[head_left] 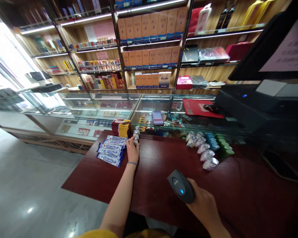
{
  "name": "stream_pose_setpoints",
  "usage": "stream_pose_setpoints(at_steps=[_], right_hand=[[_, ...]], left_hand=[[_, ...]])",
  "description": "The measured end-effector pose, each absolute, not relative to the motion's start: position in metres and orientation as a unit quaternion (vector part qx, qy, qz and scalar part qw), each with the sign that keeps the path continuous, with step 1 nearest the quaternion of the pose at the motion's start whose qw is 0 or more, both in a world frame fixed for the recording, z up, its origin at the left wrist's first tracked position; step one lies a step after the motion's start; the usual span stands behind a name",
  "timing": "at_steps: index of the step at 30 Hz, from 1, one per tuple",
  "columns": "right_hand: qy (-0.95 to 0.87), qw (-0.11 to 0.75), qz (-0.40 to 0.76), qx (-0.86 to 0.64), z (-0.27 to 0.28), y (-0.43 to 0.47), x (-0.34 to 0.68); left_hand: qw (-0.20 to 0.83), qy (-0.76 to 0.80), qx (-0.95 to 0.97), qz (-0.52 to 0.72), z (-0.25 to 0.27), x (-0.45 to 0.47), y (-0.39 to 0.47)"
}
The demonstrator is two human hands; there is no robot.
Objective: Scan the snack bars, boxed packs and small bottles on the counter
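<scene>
My left hand (133,150) reaches to the back of the dark red tabletop (154,165), its fingers closed round a small silver-topped container (135,141). Others like it stand in a short row just behind that one. To the left of this hand lie several blue-and-white wrapped packets (111,148) in an overlapping row. Behind them stands a stack of red and yellow packs (121,127). My right hand (201,201) grips a dark barcode scanner (181,186) above the front of the table, with a blue light glowing on it.
Rows of silver-lidded containers (205,148), blue ones (212,140) and green ones (223,144) stand at the right. A glass display counter (101,105) runs behind the table. A monitor (275,46) and a phone-like dark slab (281,167) are at far right.
</scene>
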State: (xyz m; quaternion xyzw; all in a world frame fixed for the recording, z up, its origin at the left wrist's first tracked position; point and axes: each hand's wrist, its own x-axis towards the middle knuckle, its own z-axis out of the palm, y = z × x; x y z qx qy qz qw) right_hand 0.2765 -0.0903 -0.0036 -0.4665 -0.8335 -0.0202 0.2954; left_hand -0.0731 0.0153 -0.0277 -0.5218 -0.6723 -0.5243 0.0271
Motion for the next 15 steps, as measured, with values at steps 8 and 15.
stream_pose_setpoints(at_steps=[8,15], right_hand=[[-0.831,0.302,-0.027,-0.467,0.003,-0.092,0.274],[-0.823,0.320,-0.047,-0.467,0.026,-0.095,0.280]], left_hand=[[0.055,-0.662,-0.526,-0.532,-0.022,-0.071,0.014],[0.147,-0.625,-0.499,-0.582,-0.013,-0.062,0.004]])
